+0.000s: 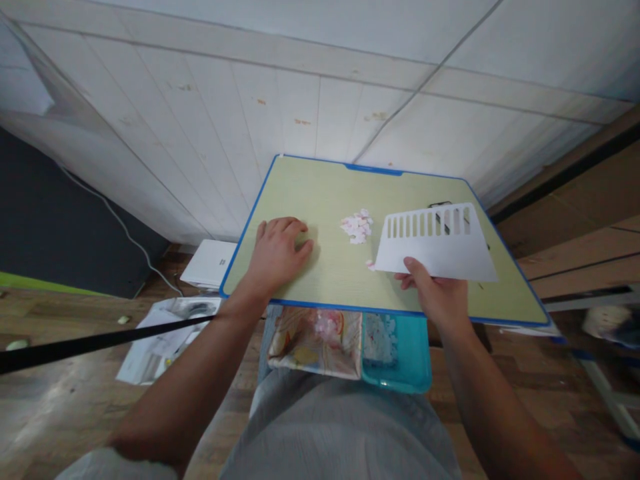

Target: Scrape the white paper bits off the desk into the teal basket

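My right hand (430, 287) grips the lower edge of a flat white sheet (430, 253) with a row of slots along its far side, thumb on top. The sheet is over the right part of a pale green tabletop (320, 267) with a blue rim. Between my hands lies a small heap of white and pink pieces (357, 227). One pinkish piece (370, 265) sits beside the sheet's left edge. My left hand (281, 248) rests palm down at the table's left side, fingers curved and apart, holding nothing. A dark thin-framed object (440, 204) is partly hidden behind the sheet.
Below the table's front edge, by my lap, are a patterned cloth-lined container (315, 357) with pinkish contents and a turquoise bin (413, 360). A white-panelled wall (295, 113) stands behind the table. An open white box (145, 340) is on the floor at left.
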Demonstrator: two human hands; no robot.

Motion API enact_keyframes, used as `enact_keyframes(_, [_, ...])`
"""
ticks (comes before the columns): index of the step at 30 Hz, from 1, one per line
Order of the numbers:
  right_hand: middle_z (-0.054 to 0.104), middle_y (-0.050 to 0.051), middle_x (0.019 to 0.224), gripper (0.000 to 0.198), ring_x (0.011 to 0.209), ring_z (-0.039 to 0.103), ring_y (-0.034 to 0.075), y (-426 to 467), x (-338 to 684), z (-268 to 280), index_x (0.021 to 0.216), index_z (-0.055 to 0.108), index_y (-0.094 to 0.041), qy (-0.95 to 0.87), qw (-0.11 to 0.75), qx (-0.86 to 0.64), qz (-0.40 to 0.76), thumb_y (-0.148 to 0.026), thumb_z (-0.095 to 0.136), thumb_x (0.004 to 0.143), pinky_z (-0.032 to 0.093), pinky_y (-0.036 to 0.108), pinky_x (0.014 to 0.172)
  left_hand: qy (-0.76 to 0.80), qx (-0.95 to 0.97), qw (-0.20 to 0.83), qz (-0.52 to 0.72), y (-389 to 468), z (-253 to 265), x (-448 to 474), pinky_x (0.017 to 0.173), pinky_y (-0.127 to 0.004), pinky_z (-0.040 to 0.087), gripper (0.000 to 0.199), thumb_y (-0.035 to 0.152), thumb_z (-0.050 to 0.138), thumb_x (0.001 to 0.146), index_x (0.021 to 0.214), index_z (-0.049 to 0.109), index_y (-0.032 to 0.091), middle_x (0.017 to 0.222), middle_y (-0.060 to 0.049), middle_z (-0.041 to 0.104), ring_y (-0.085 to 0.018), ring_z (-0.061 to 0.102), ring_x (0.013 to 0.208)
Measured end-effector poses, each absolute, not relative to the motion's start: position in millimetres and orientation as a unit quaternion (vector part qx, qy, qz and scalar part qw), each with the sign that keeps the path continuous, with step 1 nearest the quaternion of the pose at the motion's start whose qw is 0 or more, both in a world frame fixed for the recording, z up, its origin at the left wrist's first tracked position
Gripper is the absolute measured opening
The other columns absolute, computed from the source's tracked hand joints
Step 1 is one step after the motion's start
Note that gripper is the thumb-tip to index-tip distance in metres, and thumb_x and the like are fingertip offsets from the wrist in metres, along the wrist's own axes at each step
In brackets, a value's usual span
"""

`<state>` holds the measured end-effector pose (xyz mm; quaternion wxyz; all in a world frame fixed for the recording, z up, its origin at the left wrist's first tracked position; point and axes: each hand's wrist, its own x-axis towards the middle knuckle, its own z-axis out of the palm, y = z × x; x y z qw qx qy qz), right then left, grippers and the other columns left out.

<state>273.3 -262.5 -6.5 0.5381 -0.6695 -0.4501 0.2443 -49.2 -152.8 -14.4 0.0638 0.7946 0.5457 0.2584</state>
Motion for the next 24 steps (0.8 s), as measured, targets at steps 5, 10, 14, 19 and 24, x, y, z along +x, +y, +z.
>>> enact_keyframes(5, [0.08, 0.006, 0.068, 0.044, 0.062, 0.079, 0.027, -273.8, 285.4, -7.9, 0.073, 0.076, -0.026, -0.466, 0.525, -0.676, 0.226, -0.061, 0.091, 0.094, 0.07, 0.042, 0.071, 0.546, 0.796, 0.062, 0.254, -153.5, -13.6, -49.8, 0.136, -0.062, 0.046, 0.033, 0.039, 0.067, 0.11, 0.133, 0.084, 0.023, 0.151, -0.017, 0.084, -0.04, 0.071, 0.149])
enact_keyframes(10, [0.081, 0.006, 0.067, 0.04, 0.061, 0.079, 0.026, -278.6, 291.4, -8.6, 0.072, 0.076, -0.026, -0.474, 0.519, -0.674, 0.225, -0.056, 0.089, 0.096, 0.071, 0.043, 0.074, 0.544, 0.798, 0.058, 0.254, -153.3, -13.9, -50.6, 0.137, -0.063, 0.045, 0.033, 0.04, 0.067, 0.109, 0.134, 0.084, 0.024, 0.152, -0.016, 0.083, -0.04, 0.071, 0.149])
enact_keyframes(14, [0.078, 0.004, 0.063, 0.034, 0.056, 0.075, 0.026, -279.8, 301.1, -2.8, 0.072, 0.075, -0.026, -0.48, 0.522, -0.66, 0.248, -0.049, 0.091, 0.092, 0.068, 0.041, 0.065, 0.543, 0.798, 0.058, 0.256, -153.1, -15.4, -51.4, 0.137, -0.063, 0.045, 0.034, 0.04, 0.066, 0.109, 0.134, 0.083, 0.025, 0.153, -0.016, 0.083, -0.04, 0.07, 0.15])
enact_keyframes(19, [0.075, 0.003, 0.061, 0.036, 0.054, 0.072, 0.024, -280.0, 309.1, 9.1, 0.068, 0.074, -0.026, -0.519, 0.526, -0.619, 0.269, -0.047, 0.091, 0.092, 0.067, 0.04, 0.059, 0.543, 0.797, 0.056, 0.257, -152.9, -17.0, -51.5, 0.138, -0.066, 0.044, 0.034, 0.04, 0.065, 0.109, 0.135, 0.082, 0.024, 0.153, -0.017, 0.083, -0.041, 0.07, 0.151])
enact_keyframes(24, [0.075, 0.007, 0.06, 0.048, 0.055, 0.072, 0.025, -282.3, 305.1, 12.9, 0.061, 0.074, -0.026, -0.527, 0.505, -0.623, 0.28, -0.057, 0.093, 0.093, 0.067, 0.039, 0.058, 0.546, 0.796, 0.058, 0.254, -152.4, -16.3, -51.7, 0.137, -0.066, 0.044, 0.034, 0.041, 0.066, 0.11, 0.134, 0.083, 0.025, 0.154, -0.017, 0.083, -0.041, 0.07, 0.151])
